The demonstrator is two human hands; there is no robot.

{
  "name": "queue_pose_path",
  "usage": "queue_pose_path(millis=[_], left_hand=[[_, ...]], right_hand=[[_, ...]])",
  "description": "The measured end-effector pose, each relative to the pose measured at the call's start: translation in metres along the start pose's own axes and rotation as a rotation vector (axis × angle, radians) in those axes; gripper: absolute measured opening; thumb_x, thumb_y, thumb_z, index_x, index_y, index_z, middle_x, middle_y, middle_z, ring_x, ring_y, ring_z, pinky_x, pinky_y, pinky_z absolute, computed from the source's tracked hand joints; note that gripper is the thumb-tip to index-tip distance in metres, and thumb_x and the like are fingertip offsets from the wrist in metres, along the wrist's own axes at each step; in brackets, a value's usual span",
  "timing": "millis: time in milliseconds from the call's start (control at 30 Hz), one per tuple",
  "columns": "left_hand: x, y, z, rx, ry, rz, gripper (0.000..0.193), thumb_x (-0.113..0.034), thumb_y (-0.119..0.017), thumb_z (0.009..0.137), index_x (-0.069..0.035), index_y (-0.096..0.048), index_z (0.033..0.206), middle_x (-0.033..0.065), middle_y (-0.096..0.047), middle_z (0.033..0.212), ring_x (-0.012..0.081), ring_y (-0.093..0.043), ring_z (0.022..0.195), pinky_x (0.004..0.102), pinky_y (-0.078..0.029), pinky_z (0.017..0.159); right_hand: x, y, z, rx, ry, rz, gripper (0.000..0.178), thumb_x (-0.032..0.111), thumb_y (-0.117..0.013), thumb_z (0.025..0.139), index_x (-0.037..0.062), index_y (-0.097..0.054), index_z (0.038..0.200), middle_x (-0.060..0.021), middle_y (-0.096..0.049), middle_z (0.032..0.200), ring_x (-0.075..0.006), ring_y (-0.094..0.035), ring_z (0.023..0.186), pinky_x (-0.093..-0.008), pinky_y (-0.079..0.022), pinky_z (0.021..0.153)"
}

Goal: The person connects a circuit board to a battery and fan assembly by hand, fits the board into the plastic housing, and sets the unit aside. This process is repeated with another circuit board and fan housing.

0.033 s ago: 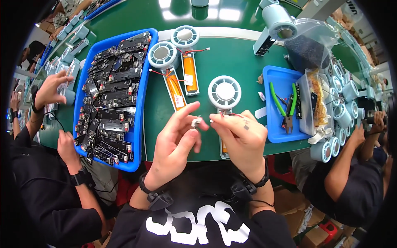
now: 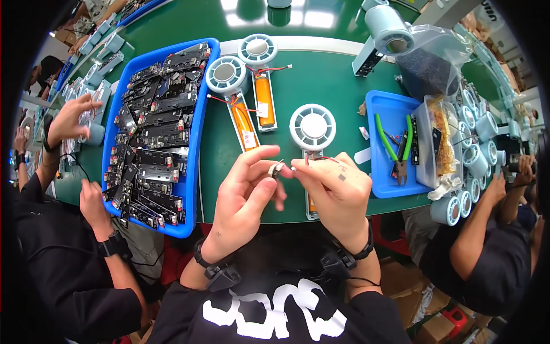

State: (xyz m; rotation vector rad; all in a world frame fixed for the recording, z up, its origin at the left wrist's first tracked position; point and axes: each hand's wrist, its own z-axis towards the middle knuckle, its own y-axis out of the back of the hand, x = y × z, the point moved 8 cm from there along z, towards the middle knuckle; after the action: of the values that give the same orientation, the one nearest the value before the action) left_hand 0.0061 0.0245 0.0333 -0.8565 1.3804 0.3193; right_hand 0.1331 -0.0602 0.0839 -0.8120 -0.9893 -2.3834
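Between the fingers of my left hand (image 2: pixel 239 198) is a small silver-and-dark part (image 2: pixel 277 169), seen nearly edge-on; its exact kind is unclear. My right hand (image 2: pixel 341 189) pinches a tiny white wire connector (image 2: pixel 294 168), close beside that part. Red wire shows by the right fingertips. Beneath and just beyond my hands lies a light-blue handheld fan (image 2: pixel 313 127), its round head facing up; my right hand hides much of its handle. Two more such fans, a nearer one (image 2: pixel 227 78) and a farther one (image 2: pixel 258 51), lie to the left with orange batteries exposed in their handles.
A blue tray (image 2: pixel 197 129) of black circuit boards stands left. At right, a smaller blue tray (image 2: pixel 381 186) holds green-handled cutters (image 2: pixel 401 166) and a clear plastic box (image 2: pixel 424 166). Another fan (image 2: pixel 389 31) stands behind. Co-workers sit on both sides; one's hands (image 2: pixel 74 120) are at left.
The small part in my left hand has turned, showing a darker side, and sits slightly nearer the right fingertips. My right hand keeps its pinch almost in place.
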Motion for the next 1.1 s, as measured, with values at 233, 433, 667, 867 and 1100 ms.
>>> queue_pose_path(millis=[233, 433, 667, 867, 1100], left_hand=[[0.008, -0.005, 0.003, 0.063, -0.009, 0.022, 0.029, -0.001, -0.055, 0.103, 0.005, -0.056, 0.131, 0.0164, -0.068, 0.115, 0.0165, -0.068, 0.084, 0.0297, -0.059, 0.070], [0.008, -0.003, 0.005, -0.009, -0.088, 0.154, 0.032, -0.010, -0.063, 0.101, 0.006, -0.056, 0.128, 0.0184, -0.069, 0.108, 0.0179, -0.069, 0.077, 0.0285, -0.058, 0.058], [0.008, -0.002, 0.005, -0.028, -0.087, 0.197, 0.028, -0.002, -0.062, 0.099, 0.006, -0.059, 0.126, 0.0158, -0.069, 0.102, 0.0166, -0.068, 0.074, 0.0275, -0.057, 0.056], [0.012, 0.003, 0.001, -0.022, -0.093, 0.208, 0.026, 0.001, -0.060, 0.099, 0.005, -0.060, 0.125, 0.0126, -0.069, 0.094, 0.0154, -0.068, 0.072, 0.0268, -0.056, 0.054], [0.012, 0.006, -0.001, -0.053, -0.056, 0.178, 0.028, 0.005, -0.064, 0.097, 0.002, -0.063, 0.125, 0.0088, -0.070, 0.094, 0.0101, -0.065, 0.071, 0.0225, -0.052, 0.057]], right_hand=[[-0.001, 0.003, 0.002, 0.010, 0.055, -0.073, 0.020, -0.002, -0.081, 0.077, 0.0049, -0.076, 0.095, -0.0060, -0.074, 0.084, -0.0202, -0.063, 0.062, -0.0302, -0.044, 0.057], [-0.003, -0.001, 0.001, 0.008, 0.105, -0.111, 0.019, -0.002, -0.081, 0.075, 0.0039, -0.075, 0.092, -0.0054, -0.068, 0.077, -0.0216, -0.059, 0.058, -0.0310, -0.043, 0.053], [-0.003, -0.002, -0.001, -0.002, 0.152, -0.125, 0.019, -0.002, -0.081, 0.075, 0.0034, -0.074, 0.092, -0.0042, -0.066, 0.077, -0.0214, -0.057, 0.056, -0.0315, -0.041, 0.052], [0.007, -0.008, -0.002, 0.064, 0.243, -0.245, 0.020, -0.002, -0.078, 0.075, 0.0041, -0.074, 0.094, -0.0027, -0.065, 0.077, -0.0196, -0.057, 0.057, -0.0317, -0.039, 0.051], [0.005, -0.012, -0.003, 0.087, 0.258, -0.238, 0.020, -0.001, -0.076, 0.075, 0.0043, -0.074, 0.094, -0.0022, -0.065, 0.076, -0.0184, -0.058, 0.058, -0.0314, -0.038, 0.052]])
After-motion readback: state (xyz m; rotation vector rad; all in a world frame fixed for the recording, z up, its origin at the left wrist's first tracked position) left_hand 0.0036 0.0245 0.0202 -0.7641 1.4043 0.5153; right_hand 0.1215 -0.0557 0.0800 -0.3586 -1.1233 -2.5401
